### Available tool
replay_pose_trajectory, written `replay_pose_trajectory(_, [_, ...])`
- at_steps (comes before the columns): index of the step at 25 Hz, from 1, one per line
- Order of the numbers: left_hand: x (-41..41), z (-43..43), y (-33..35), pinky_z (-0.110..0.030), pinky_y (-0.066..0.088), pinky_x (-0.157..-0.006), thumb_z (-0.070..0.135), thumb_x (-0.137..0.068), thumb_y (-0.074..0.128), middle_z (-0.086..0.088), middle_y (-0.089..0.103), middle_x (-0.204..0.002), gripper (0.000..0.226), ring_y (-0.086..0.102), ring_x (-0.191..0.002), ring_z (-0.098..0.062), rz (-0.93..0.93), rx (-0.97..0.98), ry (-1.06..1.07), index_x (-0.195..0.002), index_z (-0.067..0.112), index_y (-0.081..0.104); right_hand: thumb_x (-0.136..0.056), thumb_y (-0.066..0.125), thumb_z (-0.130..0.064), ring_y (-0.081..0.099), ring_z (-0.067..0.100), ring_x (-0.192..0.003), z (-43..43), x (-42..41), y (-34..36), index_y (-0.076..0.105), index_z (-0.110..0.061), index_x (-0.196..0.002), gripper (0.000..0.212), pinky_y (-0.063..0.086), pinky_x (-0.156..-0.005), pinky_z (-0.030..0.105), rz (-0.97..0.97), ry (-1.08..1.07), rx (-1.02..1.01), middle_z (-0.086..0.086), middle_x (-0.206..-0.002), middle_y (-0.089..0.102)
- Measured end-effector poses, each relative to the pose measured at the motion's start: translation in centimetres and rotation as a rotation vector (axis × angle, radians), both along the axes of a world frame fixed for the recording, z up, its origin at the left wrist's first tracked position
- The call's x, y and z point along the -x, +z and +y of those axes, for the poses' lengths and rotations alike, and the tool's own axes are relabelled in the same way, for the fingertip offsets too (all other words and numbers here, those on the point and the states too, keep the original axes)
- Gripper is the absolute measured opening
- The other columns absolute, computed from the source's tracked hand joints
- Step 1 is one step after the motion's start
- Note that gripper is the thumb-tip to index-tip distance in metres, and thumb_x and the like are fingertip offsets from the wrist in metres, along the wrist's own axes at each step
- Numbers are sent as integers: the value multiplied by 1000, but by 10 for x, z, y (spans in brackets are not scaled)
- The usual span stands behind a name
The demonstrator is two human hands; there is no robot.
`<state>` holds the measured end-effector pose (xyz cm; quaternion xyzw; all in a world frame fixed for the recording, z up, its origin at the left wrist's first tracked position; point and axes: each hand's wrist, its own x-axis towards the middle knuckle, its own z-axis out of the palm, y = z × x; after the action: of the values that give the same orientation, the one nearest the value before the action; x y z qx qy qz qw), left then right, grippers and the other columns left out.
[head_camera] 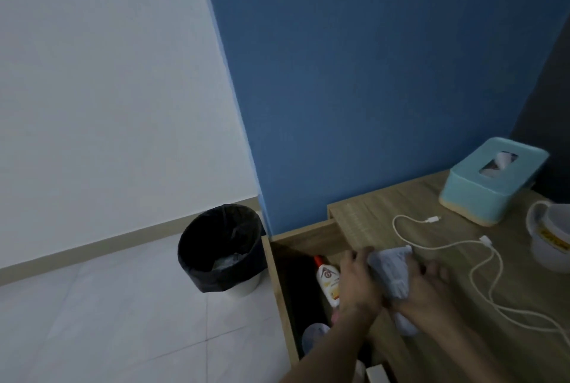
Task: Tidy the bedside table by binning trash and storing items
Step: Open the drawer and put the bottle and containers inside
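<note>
Both hands hold a grey bundle of cloth (391, 271) at the left edge of the wooden bedside table (456, 315). My left hand (357, 284) grips its left side and my right hand (427, 285) grips its right side and underside. Just left of the hands the drawer (279, 284) stands pulled out, with a white bottle with a red cap (327, 282) and a pale round item (314, 335) inside. A white charging cable (481, 262) lies loose across the tabletop.
A bin lined with a black bag (220, 248) stands on the tiled floor by the wall, left of the drawer, with something crumpled inside. A teal tissue box (490, 179) sits at the back of the table, and a grey tub (552, 237) at the right edge.
</note>
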<state>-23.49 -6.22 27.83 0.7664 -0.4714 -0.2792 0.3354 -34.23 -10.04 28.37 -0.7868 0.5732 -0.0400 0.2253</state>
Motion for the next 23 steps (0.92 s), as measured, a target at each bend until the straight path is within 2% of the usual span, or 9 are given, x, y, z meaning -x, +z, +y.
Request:
replay_pose_trajectory(2, [-15, 16, -6, -33, 25, -115, 20, -92, 51, 4, 37, -146, 50, 35, -134, -15, -115, 22, 98, -139, 27, 37, -67, 65, -53, 36, 33, -122, 13, -19, 1, 15, -20, -142, 96, 38, -100, 40, 54, 50, -1, 18, -137, 28])
replay_pose_trajectory(4, [-37, 37, -21, -36, 3, -118, 28, -93, 46, 0, 29, -153, 53, 19, -144, -18, -260, -53, 112, -144, 25, 30, -58, 64, -60, 36, 31, -120, 32, -30, 1, 13, -17, -142, 108, 37, -97, 38, 133, 79, 38, 17, -136, 31])
replay_pose_trajectory(7, [-69, 83, -46, -30, -14, -112, 34, -96, 41, -5, 4, -161, 62, -8, -148, -20, -460, -248, -63, -150, 19, 16, -26, 66, -56, 52, 35, -86, 68, -42, -27, 47, -7, -127, 114, 46, -69, 39, 76, 181, 169, 22, -103, 55])
replay_pose_trajectory(8, [-74, 93, -51, -28, -16, -109, 34, -97, 39, -5, 0, -161, 62, -12, -147, -19, -510, -262, -129, -151, 17, 15, -24, 68, -56, 53, 34, -83, 79, -44, -36, 48, -8, -126, 114, 47, -66, 39, 97, 193, 161, 21, -100, 56])
replay_pose_trajectory(11, [-79, 107, -58, -27, -18, -111, 27, -97, 40, -4, -4, -161, 61, -15, -146, -17, -514, -206, -173, -151, 15, 14, -56, 67, -58, 43, 25, -116, 107, -42, -66, 16, -18, -140, 107, 41, -92, 35, 269, 161, -99, 12, -130, 40])
replay_pose_trajectory(12, [-81, 108, -60, -27, -18, -112, 24, -97, 40, -4, -4, -161, 61, -15, -146, -17, -506, -195, -173, -151, 15, 13, -63, 64, -57, 40, 24, -122, 115, -38, -76, 15, -16, -140, 100, 38, -97, 33, 279, 121, -161, 10, -134, 37])
replay_pose_trajectory(15, [-83, 108, -63, -28, -17, -113, 16, -96, 40, -4, -7, -161, 63, -15, -146, -17, -514, -186, -164, -151, 14, 11, -76, 59, -44, 45, 27, -121, 132, -27, -96, 32, -6, -132, 73, 39, -97, 33, 232, 40, -271, 15, -134, 41])
replay_pose_trajectory(18, [-82, 108, -64, -28, -16, -114, 15, -95, 41, -3, -8, -161, 64, -16, -146, -17, -516, -184, -154, -151, 14, 11, -82, 32, -41, 32, 27, -133, 135, -27, -111, 19, -1, -137, 69, 27, -107, 28, 292, 101, -215, 17, -143, 29])
replay_pose_trajectory(23, [-82, 111, -67, -28, -18, -113, 16, -96, 39, -3, -8, -161, 62, -16, -146, -17, -507, -129, -134, -151, 14, 10, -91, 33, -19, 44, 24, -124, 140, -35, -122, 20, 0, -136, 51, 37, -98, 29, 302, 163, -32, 12, -138, 37])
